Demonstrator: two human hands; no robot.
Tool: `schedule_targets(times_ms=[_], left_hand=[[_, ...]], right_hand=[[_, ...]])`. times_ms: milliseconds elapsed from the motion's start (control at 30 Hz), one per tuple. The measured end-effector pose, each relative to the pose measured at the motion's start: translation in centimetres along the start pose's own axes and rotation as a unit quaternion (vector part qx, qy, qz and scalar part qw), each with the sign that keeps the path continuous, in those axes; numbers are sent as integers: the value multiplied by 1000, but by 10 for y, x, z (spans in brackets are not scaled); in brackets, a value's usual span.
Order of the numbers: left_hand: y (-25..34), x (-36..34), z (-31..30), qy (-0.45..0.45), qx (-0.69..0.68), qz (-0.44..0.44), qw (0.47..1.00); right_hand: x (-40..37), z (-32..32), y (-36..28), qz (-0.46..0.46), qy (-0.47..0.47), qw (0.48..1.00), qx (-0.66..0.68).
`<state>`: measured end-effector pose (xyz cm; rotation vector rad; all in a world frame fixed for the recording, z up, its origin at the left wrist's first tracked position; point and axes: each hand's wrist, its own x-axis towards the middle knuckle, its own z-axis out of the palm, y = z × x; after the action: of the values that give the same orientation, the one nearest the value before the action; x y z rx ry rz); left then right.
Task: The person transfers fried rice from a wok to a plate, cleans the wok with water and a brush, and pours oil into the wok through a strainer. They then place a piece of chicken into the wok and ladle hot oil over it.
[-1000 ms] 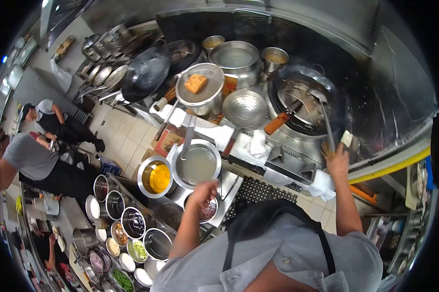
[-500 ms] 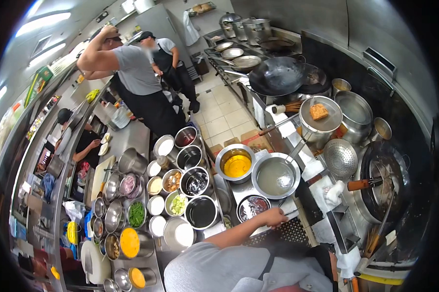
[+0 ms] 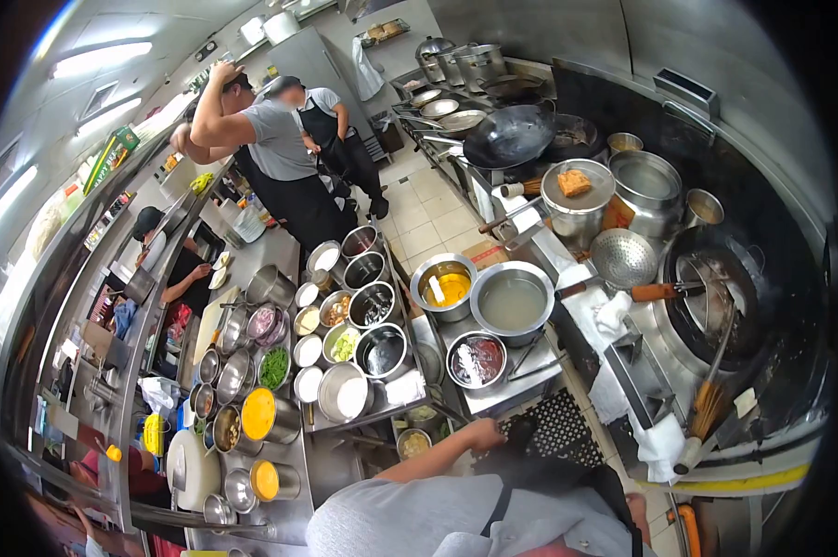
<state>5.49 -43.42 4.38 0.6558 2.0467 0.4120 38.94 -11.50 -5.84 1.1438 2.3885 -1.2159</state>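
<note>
My left hand (image 3: pixel 482 434) hangs below the front edge of the steel side table (image 3: pixel 479 401), above the dark floor mat. Its fingers look curled, and nothing shows in them. Part of my right hand (image 3: pixel 637 511) is seen low by my right side; its fingers are hidden. Nearest my left hand on that table stands a pot of dark red sauce (image 3: pixel 477 360), with long-handled utensils (image 3: pixel 535 364) lying beside it. Behind it are a wide pot of cloudy liquid (image 3: pixel 512 299) and a pot of yellow oil (image 3: pixel 445 288).
At right, a wok (image 3: pixel 711 283) sits on the range with a bamboo brush (image 3: pixel 709 413) at its edge. A skimmer (image 3: pixel 623 258) and a strainer with a fried piece (image 3: pixel 574 182) rest nearby. Ingredient pots (image 3: pixel 374 304) crowd the left counter. Co-workers (image 3: pixel 284 139) stand beyond.
My left hand has drawn back from the side table's edge toward my body. The ladle in the cloudy liquid no longer shows there. The view has shifted, bringing more floor into sight.
</note>
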Motion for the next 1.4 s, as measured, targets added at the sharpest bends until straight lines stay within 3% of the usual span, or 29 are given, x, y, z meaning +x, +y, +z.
schedule_targets(times_ms=[100, 133, 233, 400, 500, 600, 667, 733, 767, 867, 967, 1067, 1200, 1300, 1333, 1367, 1400], left_hand=[[-78, 37, 55, 6, 43, -29, 999], [-83, 29, 34, 6, 108, 0, 994], [-53, -53, -105, 8, 284, 71, 956], [-30, -93, -165, 6, 315, 58, 947], [-51, -66, -127, -4, 280, 40, 959], [-101, -5, -21, 3, 183, -11, 983], [-116, 28, 41, 20, 44, -101, 994], [-107, 50, 82, 56, -138, -232, 961], [-106, 52, 81, 57, -143, -230, 961], [-106, 56, 77, 45, -125, -176, 975], [-147, 44, 98, -7, 60, -71, 996], [-187, 32, 109, -45, 222, 28, 974], [-237, 39, 169, -62, 243, -4, 968], [-262, 48, 173, -78, 307, 38, 948], [-271, 54, 170, -88, 336, 65, 935], [-277, 63, 165, -92, 366, 94, 921], [-278, 71, 160, -94, 392, 127, 906]], right_hand=[[-27, 22, 41, 62, -38, 996, 47], [-33, 29, 51, 77, -44, 994, 60], [-42, 42, 70, 106, -49, 989, 88], [-33, 51, 66, 105, -39, 986, 121], [-24, 50, 54, 91, -28, 986, 133], [-17, 50, 42, 77, -26, 987, 141], [-15, 47, 37, 69, -25, 987, 140], [-12, 46, 34, 66, -24, 987, 146], [-11, 45, 33, 66, -25, 986, 149], [-10, 46, 39, 75, -23, 984, 159], [-20, 50, 63, 109, -20, 977, 182], [-38, 55, 93, 154, -9, 965, 213], [-66, 73, 150, 221, 21, 935, 277], [-86, 84, 185, 223, 69, 898, 372], [-105, 74, 149, 209, 85, 887, 402], [-121, 41, 112, 202, 30, 952, 228], [-98, 62, 176, 66, -69, 995, -20]])
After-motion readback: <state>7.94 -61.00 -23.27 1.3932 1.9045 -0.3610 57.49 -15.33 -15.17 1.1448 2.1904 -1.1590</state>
